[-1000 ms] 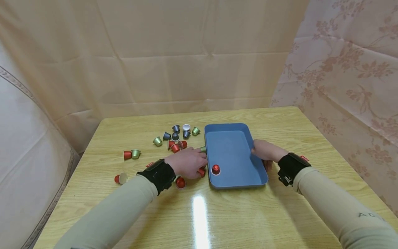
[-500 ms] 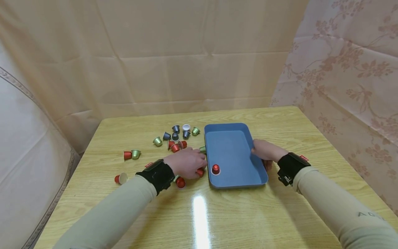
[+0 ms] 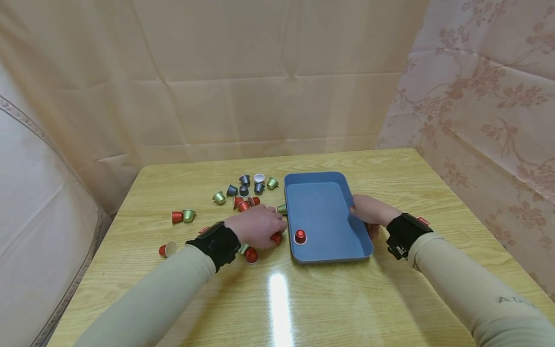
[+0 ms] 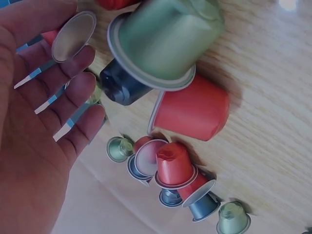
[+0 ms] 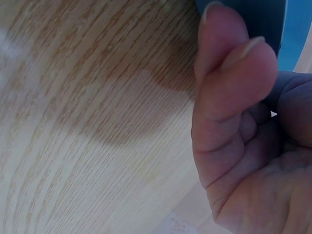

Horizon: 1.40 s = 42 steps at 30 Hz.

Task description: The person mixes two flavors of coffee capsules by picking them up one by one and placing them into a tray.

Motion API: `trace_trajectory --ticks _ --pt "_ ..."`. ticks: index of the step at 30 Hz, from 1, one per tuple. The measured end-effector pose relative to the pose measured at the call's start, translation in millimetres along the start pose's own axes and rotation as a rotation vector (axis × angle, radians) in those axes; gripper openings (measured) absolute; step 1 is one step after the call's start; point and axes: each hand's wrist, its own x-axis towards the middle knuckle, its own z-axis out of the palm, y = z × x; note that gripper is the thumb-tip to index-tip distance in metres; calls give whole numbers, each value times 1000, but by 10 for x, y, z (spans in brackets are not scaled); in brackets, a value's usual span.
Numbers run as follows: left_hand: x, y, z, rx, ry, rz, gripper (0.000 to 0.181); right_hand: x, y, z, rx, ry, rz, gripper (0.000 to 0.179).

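As left hand (image 3: 257,227) pinches capsule (image 4: 74,37), right (image 3: 371,212) grips tray (image 3: 323,207).

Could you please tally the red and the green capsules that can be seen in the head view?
Red capsules: 8 (1 of them in the blue tray)
Green capsules: 5
Total: 13
The left hand and arm may hide others.
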Motion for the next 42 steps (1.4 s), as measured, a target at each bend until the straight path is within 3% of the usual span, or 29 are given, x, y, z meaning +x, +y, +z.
trace_trajectory --ticks 9,26,42 --pt "-13 -30 -62 -43 61 -22 16 -5 -2 -3 5 -5 3 40" --pt "57 -85 -127 47 236 42 21 15 23 17 13 -4 7 36" --pt "143 -81 -184 29 270 5 20 24 35 24 10 3 6 34"
